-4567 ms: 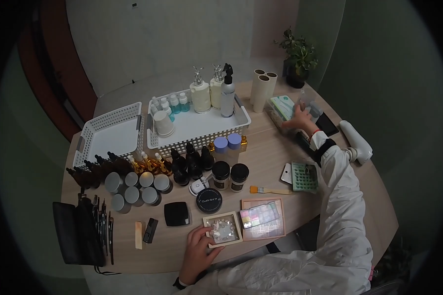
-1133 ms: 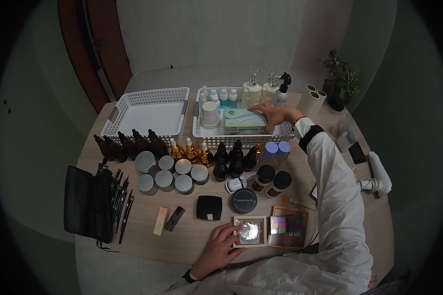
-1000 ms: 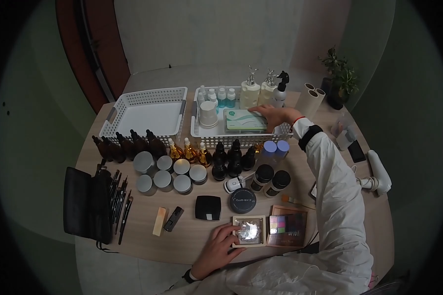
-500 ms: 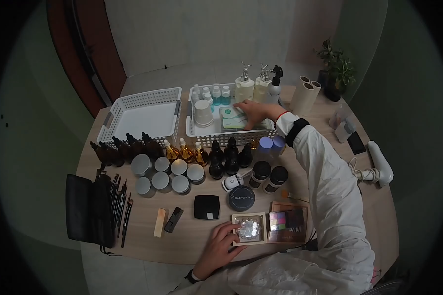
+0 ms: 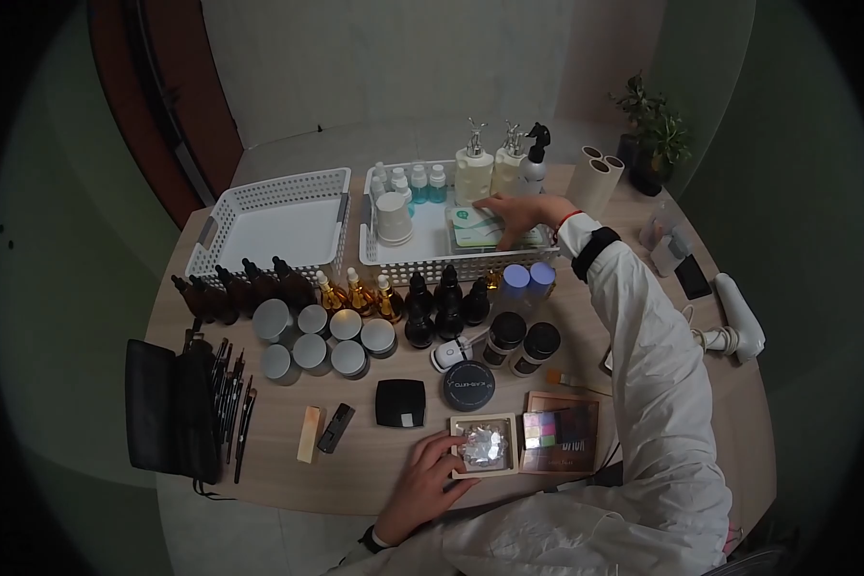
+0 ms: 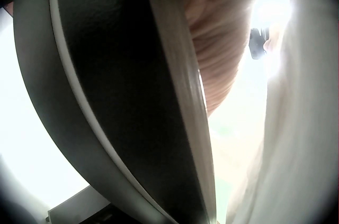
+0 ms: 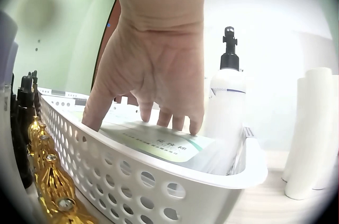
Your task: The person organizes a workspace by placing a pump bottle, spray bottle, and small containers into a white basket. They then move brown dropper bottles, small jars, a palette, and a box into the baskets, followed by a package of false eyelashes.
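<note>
A green and white box [image 5: 475, 228] lies in the right-hand white basket [image 5: 408, 274], beside a stack of white cups [image 5: 394, 219]. My right hand [image 5: 523, 217] spans this box from above, thumb on its near side and the other fingers toward its far edge. In the right wrist view, the hand [image 7: 153, 70] holds the box [image 7: 164, 142] behind the perforated basket wall [image 7: 127, 176]. My left hand [image 5: 426, 488] rests, fingers slightly bent, on the left side of a square framed case [image 5: 485, 446]. Only skin of the left hand [image 6: 220, 39] shows in the left wrist view.
Pump bottles [image 5: 473, 178] and a spray bottle [image 5: 533, 175] stand behind the right hand. Another white basket [image 5: 278, 230] is at left. Dropper bottles, silver-lidded jars [image 5: 310, 353], brushes [image 5: 247, 427] and palettes [image 5: 559, 432] cover the near side; a hair dryer [image 5: 739, 317] lies right.
The green and white box went from the table's right side into the basket with my right hand, and has since slid slightly right there. The left hand stays on the framed case.
</note>
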Tool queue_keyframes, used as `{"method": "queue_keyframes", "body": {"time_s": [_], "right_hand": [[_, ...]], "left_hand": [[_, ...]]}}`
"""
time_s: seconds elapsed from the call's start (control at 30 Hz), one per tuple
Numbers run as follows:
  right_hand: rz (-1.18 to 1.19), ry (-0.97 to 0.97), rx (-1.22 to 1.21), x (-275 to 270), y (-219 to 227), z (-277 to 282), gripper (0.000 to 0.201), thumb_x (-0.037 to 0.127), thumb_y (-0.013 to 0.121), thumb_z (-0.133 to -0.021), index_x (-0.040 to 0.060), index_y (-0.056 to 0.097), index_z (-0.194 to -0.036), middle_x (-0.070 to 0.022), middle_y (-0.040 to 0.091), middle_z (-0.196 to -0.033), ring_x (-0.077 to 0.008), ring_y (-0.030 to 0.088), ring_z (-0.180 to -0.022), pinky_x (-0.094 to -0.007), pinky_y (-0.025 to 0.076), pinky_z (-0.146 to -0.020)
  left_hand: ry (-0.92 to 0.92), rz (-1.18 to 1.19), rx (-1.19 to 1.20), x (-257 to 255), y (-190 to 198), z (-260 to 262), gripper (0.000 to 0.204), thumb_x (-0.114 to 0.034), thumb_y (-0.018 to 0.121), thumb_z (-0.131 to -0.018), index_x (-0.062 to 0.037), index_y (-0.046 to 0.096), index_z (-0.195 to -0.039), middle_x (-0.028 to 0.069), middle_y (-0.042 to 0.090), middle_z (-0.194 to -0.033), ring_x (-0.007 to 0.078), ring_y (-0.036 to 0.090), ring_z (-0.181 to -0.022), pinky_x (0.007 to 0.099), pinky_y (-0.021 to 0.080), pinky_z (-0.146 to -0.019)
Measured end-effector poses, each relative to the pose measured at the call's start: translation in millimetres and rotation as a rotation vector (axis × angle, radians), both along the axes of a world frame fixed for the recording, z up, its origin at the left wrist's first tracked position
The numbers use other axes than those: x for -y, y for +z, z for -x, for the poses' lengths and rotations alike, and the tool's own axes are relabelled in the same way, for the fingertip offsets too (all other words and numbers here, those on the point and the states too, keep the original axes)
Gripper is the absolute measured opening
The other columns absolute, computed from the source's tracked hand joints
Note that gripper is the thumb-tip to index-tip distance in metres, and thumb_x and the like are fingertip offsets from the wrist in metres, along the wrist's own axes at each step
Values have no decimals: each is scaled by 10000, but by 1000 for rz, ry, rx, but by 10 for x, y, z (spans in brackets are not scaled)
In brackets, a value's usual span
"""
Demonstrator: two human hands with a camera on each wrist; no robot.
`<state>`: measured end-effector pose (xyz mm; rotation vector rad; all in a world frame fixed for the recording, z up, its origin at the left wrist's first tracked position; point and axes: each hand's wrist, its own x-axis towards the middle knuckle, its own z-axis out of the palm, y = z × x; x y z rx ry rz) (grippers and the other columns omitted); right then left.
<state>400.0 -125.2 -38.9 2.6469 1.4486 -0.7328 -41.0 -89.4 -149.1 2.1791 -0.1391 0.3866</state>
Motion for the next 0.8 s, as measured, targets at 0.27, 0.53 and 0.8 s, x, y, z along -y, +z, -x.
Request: {"method": "queue_keyframes", "body": {"time_s": [0.27, 0.53, 0.8], "right_hand": [[35, -6, -60, 109, 40, -102, 1081, 284, 829, -619, 197, 171, -1472, -136, 253, -1458, -334, 308, -1340, -432, 303, -1090], [14, 44, -83, 199, 20, -204, 1070, 223, 843, -604, 176, 215, -1469, -107, 252, -1480, -310, 278, -1362, -433, 268, -1115], [-231, 168, -87, -2, -3, -95, 713, 365, 678, -829, 180, 335, -1425, -117, 326, -1446, -313, 352, -1317, -409, 303, -1095]], "left_hand": [[-1, -13, 10, 3, -23, 0, 268, -187, 783, -715, -58, 568, -810, 104, 533, -1204, 322, 464, -1158, 412, 410, -951], [0, 7, 1, 3, -13, 2, 270, -176, 786, -710, -59, 566, -814, 108, 534, -1201, 320, 469, -1145, 410, 414, -938], [1, -19, 11, 7, -18, -4, 270, -180, 786, -712, -60, 561, -803, 108, 534, -1201, 320, 465, -1153, 412, 407, -951]]}}
